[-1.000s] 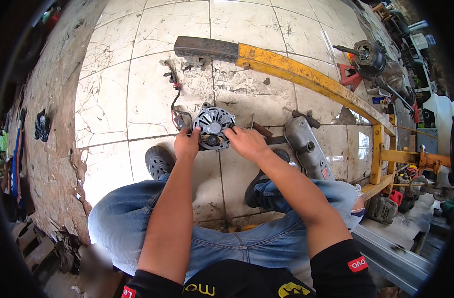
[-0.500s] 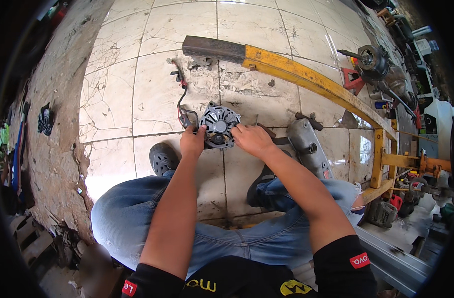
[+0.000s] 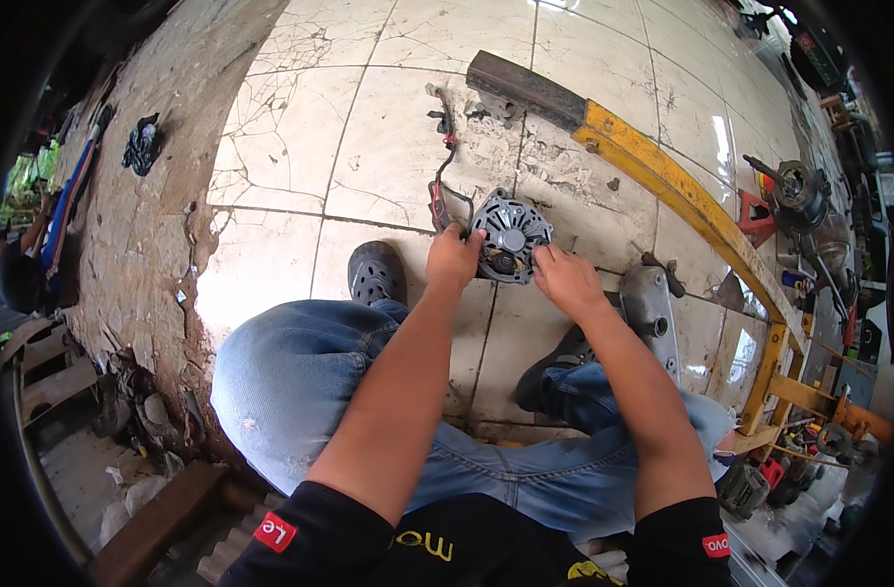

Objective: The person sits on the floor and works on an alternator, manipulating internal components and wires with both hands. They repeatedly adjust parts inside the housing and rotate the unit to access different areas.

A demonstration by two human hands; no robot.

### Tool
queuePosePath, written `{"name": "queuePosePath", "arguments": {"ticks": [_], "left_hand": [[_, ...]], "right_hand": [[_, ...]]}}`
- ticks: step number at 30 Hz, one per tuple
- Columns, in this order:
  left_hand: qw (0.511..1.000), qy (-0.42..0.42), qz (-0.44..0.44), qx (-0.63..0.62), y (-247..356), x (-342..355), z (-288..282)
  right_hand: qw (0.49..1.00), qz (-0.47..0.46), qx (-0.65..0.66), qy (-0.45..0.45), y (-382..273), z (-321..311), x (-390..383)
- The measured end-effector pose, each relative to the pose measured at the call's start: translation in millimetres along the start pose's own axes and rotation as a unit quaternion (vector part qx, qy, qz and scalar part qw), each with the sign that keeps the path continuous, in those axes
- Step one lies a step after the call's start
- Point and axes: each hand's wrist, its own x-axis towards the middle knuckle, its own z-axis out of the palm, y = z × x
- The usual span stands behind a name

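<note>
A round silver alternator (image 3: 512, 238) with a slotted housing sits low over the tiled floor, between my feet and the yellow frame. My left hand (image 3: 454, 256) grips its left edge, thumb on the casing. At the right edge my right hand (image 3: 567, 279) has its fingers pinched together against the housing. Whatever small part those fingers may cover is hidden. Red and black wiring (image 3: 445, 161) stretches away from the alternator's left side across the tiles, ending near a cracked patch.
A yellow steel beam (image 3: 652, 161) with a dark end arches over the floor on the right. A grey metal cover (image 3: 648, 301) lies by my right foot. Beyond stand a red stand (image 3: 756, 217) and greasy parts. A black plastic bag (image 3: 143, 145) lies far left.
The head view has swung left, so everything sits further right in the picture. Both hands stay at the same edges of the alternator, with little visible change in grip.
</note>
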Motion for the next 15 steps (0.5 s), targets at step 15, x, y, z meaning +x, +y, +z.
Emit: {"name": "queuePosePath", "arguments": {"ticks": [15], "left_hand": [[1.000, 0.008, -0.016, -0.023, -0.1, -3.7, 3.3]], "right_hand": [[0.996, -0.051, -0.015, 0.069, 5.8, 4.9, -4.8]]}}
